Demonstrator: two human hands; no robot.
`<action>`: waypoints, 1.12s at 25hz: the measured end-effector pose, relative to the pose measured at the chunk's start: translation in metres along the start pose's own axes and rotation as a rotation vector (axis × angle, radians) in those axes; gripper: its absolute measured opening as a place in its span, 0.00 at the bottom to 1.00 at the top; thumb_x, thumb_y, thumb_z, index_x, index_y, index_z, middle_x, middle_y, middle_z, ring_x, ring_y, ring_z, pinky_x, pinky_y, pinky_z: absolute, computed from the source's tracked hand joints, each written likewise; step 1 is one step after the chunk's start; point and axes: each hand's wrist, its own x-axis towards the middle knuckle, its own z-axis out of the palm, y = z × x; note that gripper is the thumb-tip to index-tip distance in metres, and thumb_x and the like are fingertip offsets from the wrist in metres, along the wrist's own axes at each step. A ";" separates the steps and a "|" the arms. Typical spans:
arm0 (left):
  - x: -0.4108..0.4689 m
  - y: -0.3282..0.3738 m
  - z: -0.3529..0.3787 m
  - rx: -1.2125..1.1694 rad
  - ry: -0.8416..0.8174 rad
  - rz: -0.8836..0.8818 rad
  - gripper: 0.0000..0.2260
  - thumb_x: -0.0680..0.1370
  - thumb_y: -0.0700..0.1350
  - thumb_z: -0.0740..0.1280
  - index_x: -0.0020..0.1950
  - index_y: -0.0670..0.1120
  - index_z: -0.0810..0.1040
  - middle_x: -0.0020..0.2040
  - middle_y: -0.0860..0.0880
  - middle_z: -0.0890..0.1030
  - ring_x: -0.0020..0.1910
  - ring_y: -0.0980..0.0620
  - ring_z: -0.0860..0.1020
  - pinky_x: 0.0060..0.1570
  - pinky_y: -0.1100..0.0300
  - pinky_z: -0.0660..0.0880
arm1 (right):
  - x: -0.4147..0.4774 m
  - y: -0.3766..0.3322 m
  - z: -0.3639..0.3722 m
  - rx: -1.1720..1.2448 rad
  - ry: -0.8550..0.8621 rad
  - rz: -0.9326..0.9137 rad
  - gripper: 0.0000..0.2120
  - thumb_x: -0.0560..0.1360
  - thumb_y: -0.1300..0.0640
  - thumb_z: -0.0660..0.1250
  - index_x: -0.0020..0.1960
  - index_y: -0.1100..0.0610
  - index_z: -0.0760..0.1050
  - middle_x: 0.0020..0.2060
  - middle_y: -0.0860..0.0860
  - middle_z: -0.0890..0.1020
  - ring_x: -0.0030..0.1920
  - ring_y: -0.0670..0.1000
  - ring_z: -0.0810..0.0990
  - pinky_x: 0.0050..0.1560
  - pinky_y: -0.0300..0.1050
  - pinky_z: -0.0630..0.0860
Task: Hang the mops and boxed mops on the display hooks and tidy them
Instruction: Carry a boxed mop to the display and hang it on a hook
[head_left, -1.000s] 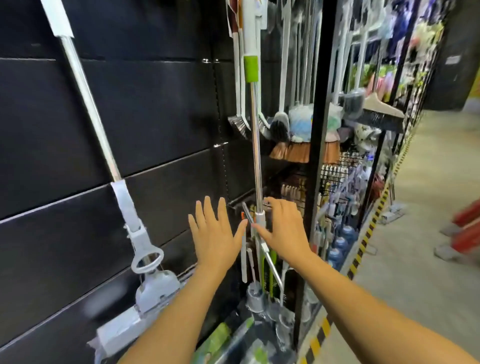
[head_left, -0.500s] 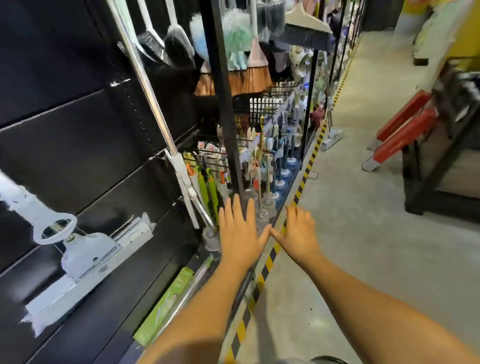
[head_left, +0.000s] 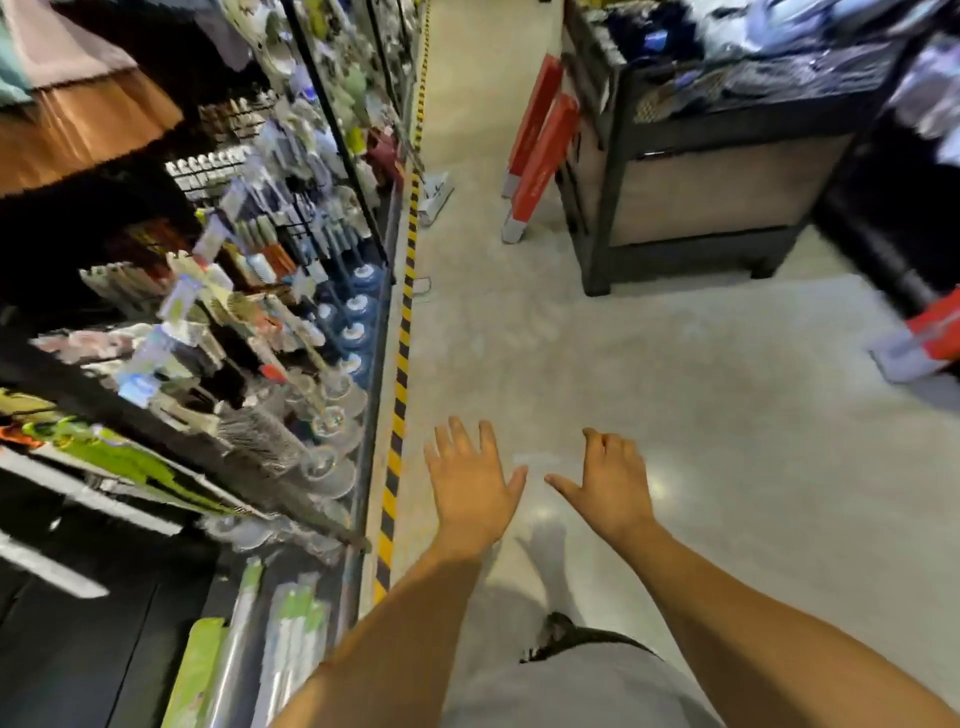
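Two long red boxes (head_left: 540, 161) with grey ends stand on the floor (head_left: 675, 415) at 12 o'clock. They are tilted and lean on a black stand (head_left: 613, 171). One more red box (head_left: 932, 332) lies at 3 o'clock, cut off by the edge. At 7 o'clock, wrapped mops (head_left: 293, 629) in green and clear packs sit low by the shelf (head_left: 358, 519), all blurry.

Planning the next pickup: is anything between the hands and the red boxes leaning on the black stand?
Nothing visible: only floor lies between the left hand, the right hand and the red boxes.
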 end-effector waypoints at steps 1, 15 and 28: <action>0.011 0.020 0.003 0.013 -0.028 0.032 0.35 0.79 0.65 0.51 0.80 0.46 0.47 0.79 0.37 0.48 0.78 0.37 0.47 0.75 0.40 0.48 | 0.005 0.019 -0.006 -0.005 0.002 0.055 0.39 0.74 0.33 0.61 0.74 0.58 0.60 0.66 0.58 0.72 0.66 0.59 0.69 0.63 0.50 0.66; 0.194 0.157 0.021 0.116 -0.268 0.390 0.37 0.79 0.67 0.50 0.80 0.46 0.45 0.79 0.35 0.45 0.78 0.35 0.46 0.74 0.39 0.47 | 0.113 0.148 -0.040 -0.018 -0.059 0.585 0.38 0.75 0.32 0.57 0.74 0.57 0.57 0.65 0.56 0.71 0.65 0.56 0.69 0.61 0.47 0.67; 0.406 0.357 -0.016 0.335 -0.267 0.737 0.37 0.78 0.68 0.47 0.80 0.46 0.45 0.79 0.36 0.47 0.78 0.36 0.46 0.74 0.38 0.46 | 0.258 0.267 -0.123 0.101 0.050 0.902 0.38 0.76 0.34 0.59 0.75 0.59 0.58 0.65 0.58 0.71 0.65 0.58 0.68 0.62 0.49 0.66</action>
